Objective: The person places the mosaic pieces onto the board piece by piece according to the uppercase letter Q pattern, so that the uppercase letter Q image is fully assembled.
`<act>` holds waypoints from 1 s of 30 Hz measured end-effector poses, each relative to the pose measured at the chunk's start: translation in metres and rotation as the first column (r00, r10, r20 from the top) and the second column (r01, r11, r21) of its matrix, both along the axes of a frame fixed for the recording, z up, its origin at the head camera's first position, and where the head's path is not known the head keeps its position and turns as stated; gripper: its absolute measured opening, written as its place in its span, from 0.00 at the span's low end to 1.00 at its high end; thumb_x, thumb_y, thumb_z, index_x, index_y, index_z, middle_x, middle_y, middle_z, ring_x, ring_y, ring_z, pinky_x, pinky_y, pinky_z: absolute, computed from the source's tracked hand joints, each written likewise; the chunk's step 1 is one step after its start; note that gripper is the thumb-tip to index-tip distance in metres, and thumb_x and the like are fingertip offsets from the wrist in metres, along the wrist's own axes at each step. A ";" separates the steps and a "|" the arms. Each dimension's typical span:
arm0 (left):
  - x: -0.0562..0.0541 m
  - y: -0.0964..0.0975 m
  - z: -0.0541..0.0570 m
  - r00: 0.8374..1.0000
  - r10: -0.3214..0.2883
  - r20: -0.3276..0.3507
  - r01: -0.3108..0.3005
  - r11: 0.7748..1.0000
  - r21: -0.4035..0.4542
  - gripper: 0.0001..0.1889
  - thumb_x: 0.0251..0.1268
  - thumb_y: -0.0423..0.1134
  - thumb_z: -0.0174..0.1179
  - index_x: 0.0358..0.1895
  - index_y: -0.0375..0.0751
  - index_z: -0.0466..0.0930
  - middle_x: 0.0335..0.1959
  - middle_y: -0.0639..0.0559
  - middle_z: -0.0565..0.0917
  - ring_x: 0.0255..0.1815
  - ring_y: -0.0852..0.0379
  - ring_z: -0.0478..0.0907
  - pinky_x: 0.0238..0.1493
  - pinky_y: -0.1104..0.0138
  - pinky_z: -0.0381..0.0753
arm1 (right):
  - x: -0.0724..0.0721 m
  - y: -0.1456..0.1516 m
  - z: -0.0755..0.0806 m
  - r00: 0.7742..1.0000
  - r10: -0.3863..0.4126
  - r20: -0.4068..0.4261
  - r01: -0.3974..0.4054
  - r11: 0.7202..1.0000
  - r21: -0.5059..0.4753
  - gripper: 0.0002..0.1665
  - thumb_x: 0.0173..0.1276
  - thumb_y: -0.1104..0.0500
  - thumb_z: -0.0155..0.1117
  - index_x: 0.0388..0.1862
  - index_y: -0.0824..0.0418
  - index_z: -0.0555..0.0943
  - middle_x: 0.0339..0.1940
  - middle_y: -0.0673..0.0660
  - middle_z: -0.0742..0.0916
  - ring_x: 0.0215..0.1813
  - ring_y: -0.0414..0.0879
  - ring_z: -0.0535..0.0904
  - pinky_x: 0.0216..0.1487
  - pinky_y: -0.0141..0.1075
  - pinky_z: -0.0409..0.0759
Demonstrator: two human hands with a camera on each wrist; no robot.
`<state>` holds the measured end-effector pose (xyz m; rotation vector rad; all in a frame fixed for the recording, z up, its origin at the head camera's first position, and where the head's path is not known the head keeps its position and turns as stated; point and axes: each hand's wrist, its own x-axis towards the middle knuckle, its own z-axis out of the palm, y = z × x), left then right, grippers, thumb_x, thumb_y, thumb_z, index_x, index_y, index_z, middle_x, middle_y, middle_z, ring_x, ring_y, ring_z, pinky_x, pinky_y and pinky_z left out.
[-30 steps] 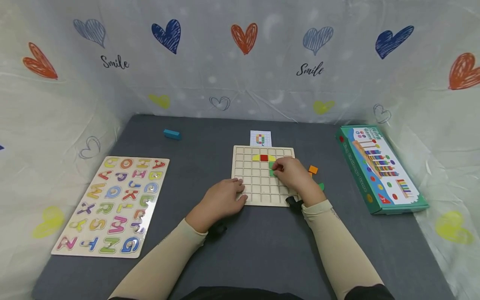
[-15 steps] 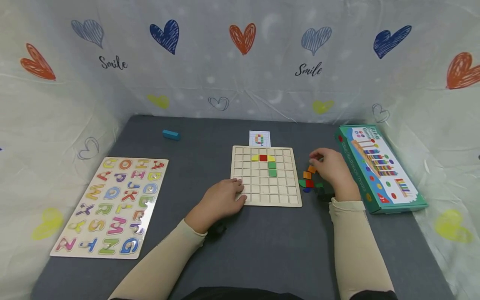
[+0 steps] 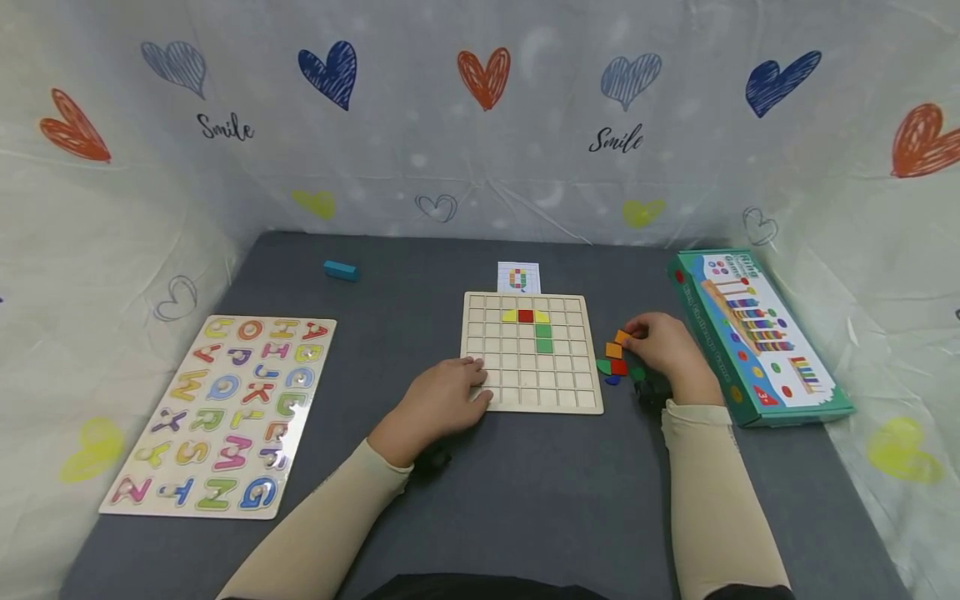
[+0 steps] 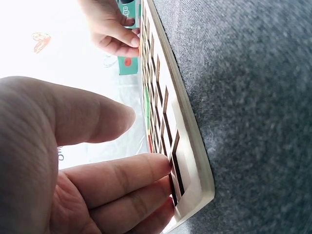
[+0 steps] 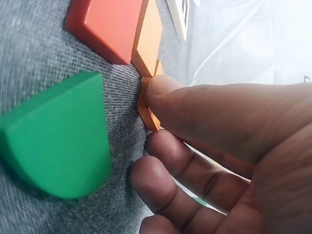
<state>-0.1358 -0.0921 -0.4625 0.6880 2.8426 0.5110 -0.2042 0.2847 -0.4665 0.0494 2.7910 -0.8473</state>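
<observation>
Orange, flat square block is pinched between the thumb and fingertips of the person's right hand, right of the pale wooden grid board; whether it is lifted off the grey tabletop I cannot tell. Just beside it lies a second orange square block, with a red square block, a green rounded block and a blue rounded block nearer the person. The left hand rests its fairly straight fingers on the board's left side near the close corner, thumb spread, grasping nothing. Set into the grid, a red square stands between two yellow pieces, and two green squares run down below the right-hand yellow one. A small printed card lies at the board's far edge.
</observation>
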 end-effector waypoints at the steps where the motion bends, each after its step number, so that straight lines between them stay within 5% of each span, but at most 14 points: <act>1: 0.000 0.000 0.000 1.000 -0.002 0.000 0.002 1.000 -0.001 0.23 0.81 0.47 0.62 0.69 0.41 0.86 0.76 0.45 0.82 0.80 0.46 0.76 0.81 0.49 0.76 | 0.000 -0.001 0.001 1.000 -0.001 0.001 0.001 1.000 -0.001 0.18 0.83 0.58 0.66 0.63 0.68 0.85 0.57 0.70 0.87 0.54 0.63 0.83 0.56 0.57 0.86; 16: -0.002 -0.002 -0.003 1.000 0.001 0.011 -0.001 1.000 0.008 0.23 0.81 0.48 0.61 0.70 0.41 0.86 0.77 0.46 0.80 0.81 0.47 0.75 0.82 0.49 0.75 | 0.002 -0.022 0.016 0.992 0.005 -0.125 0.000 0.999 0.034 0.08 0.82 0.61 0.65 0.53 0.65 0.82 0.47 0.66 0.87 0.43 0.58 0.81 0.43 0.48 0.83; 22: -0.001 -0.003 0.000 1.000 0.006 0.009 -0.006 1.000 0.021 0.23 0.81 0.48 0.62 0.69 0.41 0.86 0.76 0.46 0.81 0.81 0.46 0.75 0.81 0.49 0.75 | -0.011 -0.073 0.031 0.983 0.084 -0.165 -0.087 0.996 -0.012 0.09 0.84 0.59 0.64 0.55 0.63 0.82 0.51 0.64 0.88 0.47 0.58 0.83 0.48 0.52 0.84; 30: -0.002 -0.003 -0.002 1.000 0.000 0.002 0.000 0.999 0.040 0.22 0.81 0.48 0.61 0.68 0.41 0.87 0.75 0.46 0.82 0.80 0.47 0.76 0.81 0.49 0.76 | -0.031 -0.143 0.012 0.954 0.248 -0.169 -0.262 0.963 -0.064 0.06 0.83 0.59 0.66 0.52 0.61 0.85 0.49 0.60 0.89 0.48 0.55 0.84 0.52 0.50 0.84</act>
